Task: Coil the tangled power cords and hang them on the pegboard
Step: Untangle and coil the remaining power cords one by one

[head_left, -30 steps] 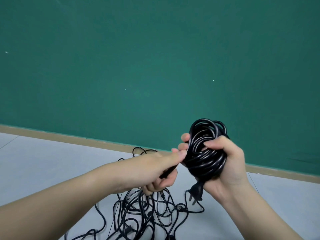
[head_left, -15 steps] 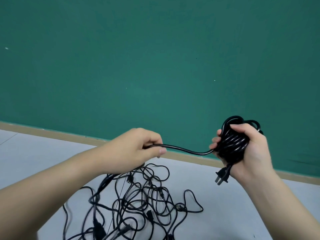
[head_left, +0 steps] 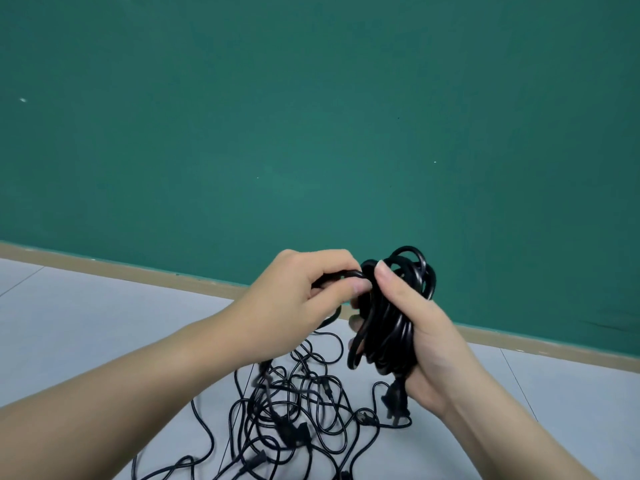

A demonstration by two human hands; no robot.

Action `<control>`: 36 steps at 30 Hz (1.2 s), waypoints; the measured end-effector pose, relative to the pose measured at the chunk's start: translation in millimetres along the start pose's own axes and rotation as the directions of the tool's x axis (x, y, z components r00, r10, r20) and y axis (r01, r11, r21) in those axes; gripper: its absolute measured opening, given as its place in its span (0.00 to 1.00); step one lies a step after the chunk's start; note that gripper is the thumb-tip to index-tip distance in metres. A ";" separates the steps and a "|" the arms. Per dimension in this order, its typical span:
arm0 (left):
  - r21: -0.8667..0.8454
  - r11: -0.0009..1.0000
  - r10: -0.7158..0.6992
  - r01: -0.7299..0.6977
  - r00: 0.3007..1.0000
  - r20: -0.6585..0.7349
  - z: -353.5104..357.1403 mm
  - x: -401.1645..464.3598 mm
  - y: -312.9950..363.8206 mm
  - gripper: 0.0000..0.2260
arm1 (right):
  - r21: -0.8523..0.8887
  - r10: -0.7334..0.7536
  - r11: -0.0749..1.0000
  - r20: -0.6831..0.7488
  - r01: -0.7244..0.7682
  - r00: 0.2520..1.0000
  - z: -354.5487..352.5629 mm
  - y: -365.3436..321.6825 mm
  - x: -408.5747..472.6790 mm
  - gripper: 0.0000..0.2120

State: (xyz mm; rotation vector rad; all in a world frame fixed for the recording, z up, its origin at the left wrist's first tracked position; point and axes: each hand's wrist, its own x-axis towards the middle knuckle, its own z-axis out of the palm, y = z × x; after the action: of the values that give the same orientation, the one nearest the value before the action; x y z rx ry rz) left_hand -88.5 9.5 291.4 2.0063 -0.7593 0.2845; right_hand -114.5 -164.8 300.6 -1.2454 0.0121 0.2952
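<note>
Below, tangled cords (head_left: 298,403) litter the floor (head_left: 86,323); both hands (head_left: 304,299) (head_left: 415,327) grip the coil (head_left: 388,327).

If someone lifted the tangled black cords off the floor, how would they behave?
The tangled black cords would likely hang limp, since their thin loops curve loosely. Being interlaced, they would probably rise as one clump, plugs dangling and snagging.

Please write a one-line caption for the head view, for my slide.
Right hand holds a cord coil; left hand feeds cord onto it above the tangle.
</note>
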 end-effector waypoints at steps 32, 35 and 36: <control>-0.186 0.797 -0.456 0.575 0.775 0.438 11.5 -7.2 2.2 0.23 | 0.223 0.015 0.974 0.068 -0.030 0.998 -24.2 -6.2 2.7 0.23; -0.242 0.748 -0.444 0.617 0.737 0.509 10.9 -8.0 5.7 0.23 | 0.244 0.009 0.969 0.158 -0.048 0.987 -19.4 -4.7 -0.5 0.21; -0.262 0.730 -0.434 0.631 0.724 0.536 9.1 -8.4 6.6 0.22 | 0.265 0.003 0.963 0.177 -0.050 0.984 -18.5 -4.1 -1.1 0.20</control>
State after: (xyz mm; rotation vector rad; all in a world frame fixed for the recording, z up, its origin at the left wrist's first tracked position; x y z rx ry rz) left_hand -100.1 2.8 287.1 1.7710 -0.3975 -0.6722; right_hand -111.8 -183.6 298.6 -0.9465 -0.0805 0.4121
